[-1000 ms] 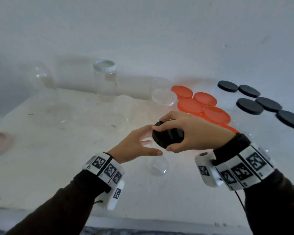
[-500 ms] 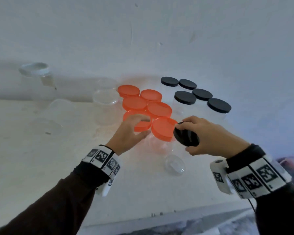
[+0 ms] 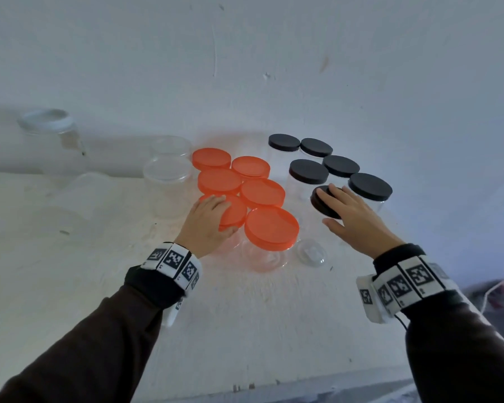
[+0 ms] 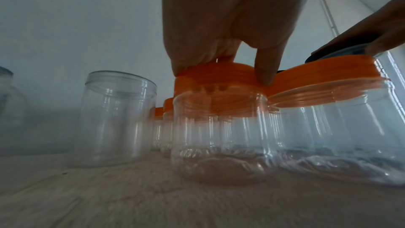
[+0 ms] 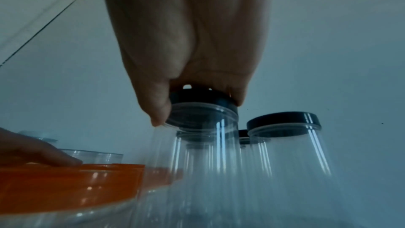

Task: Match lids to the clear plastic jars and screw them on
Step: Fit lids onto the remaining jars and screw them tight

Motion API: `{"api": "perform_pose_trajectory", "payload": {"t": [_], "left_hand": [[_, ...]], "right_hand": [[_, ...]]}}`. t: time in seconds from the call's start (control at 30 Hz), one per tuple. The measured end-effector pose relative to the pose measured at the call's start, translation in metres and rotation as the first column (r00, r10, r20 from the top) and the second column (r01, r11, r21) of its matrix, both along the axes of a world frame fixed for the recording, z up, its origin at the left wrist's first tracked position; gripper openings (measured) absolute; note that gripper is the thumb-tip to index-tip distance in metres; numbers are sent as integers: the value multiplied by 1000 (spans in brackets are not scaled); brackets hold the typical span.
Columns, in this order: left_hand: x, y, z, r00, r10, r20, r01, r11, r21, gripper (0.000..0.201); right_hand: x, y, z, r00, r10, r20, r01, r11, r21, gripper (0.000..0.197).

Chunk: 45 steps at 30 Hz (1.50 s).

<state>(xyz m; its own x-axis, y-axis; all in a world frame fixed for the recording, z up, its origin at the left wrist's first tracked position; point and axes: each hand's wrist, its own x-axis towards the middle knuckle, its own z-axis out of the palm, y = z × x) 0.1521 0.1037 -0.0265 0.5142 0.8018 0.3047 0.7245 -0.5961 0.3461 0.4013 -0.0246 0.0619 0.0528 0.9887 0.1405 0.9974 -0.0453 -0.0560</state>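
My right hand (image 3: 346, 213) grips a black lid (image 3: 322, 203) from above, thumb and fingers on its rim; the lid (image 5: 203, 98) sits on a tall clear jar (image 5: 208, 145) and looks slightly tilted. Just behind it stand several black-lidded jars (image 3: 370, 186). My left hand (image 3: 207, 219) holds the orange lid (image 3: 234, 213) of a short clear jar (image 4: 219, 127), with the thumb (image 4: 265, 68) and fingers on the lid's edge (image 4: 219, 75). Several orange-lidded jars (image 3: 271, 228) crowd around it.
Two clear jars (image 3: 169, 178) stand left of the orange group, one open-topped (image 4: 118, 115). A white-lidded jar (image 3: 45, 120) is at the far left by the wall. A small clear lid (image 3: 310, 253) lies on the white table (image 3: 245, 315). The table's front edge is near.
My right hand carried the black-lidded jar rightwards to the group of black-lidded jars. My left hand let go of that jar and took hold of an orange lid. The view swung right.
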Motion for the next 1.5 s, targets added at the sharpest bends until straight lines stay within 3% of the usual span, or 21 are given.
{"api": "perform_pose_trajectory", "payload": {"t": [0.33,0.47,0.67,0.77,0.9,1.07,1.3,1.43,1.5], "left_hand": [[0,-5,5,1000,9,-8,-9,1000,-13,61],[-3,-9,13,998,-53,-46,49,995,-85,68],[-36,-27,25,967,-115,226,131,990,-59,62],[-71,-35,29,945,-104,311,118,993,-27,58],[-134,-42,27,944,-13,331,29,999,-42,60],[-226,-45,20,943,137,304,-119,990,-76,58],[-344,-28,12,940,301,160,-282,950,-133,62],[-391,-2,6,931,360,56,-348,925,-151,43],[-408,13,5,925,379,-17,-377,912,-164,45]], "right_hand": [[11,19,-21,998,-28,61,21,994,103,60],[12,19,-21,995,-56,88,49,996,80,62],[-4,17,-7,978,-155,139,171,979,-108,81],[-39,19,5,995,-87,51,88,996,-14,78],[-116,27,22,974,204,-103,-186,970,159,56],[-212,51,12,897,414,-155,-399,909,119,46],[-310,105,-24,859,437,-266,-448,894,23,51],[-353,133,-32,893,374,-251,-393,919,-27,57],[-373,147,-35,914,328,-240,-354,933,-72,60]]}}
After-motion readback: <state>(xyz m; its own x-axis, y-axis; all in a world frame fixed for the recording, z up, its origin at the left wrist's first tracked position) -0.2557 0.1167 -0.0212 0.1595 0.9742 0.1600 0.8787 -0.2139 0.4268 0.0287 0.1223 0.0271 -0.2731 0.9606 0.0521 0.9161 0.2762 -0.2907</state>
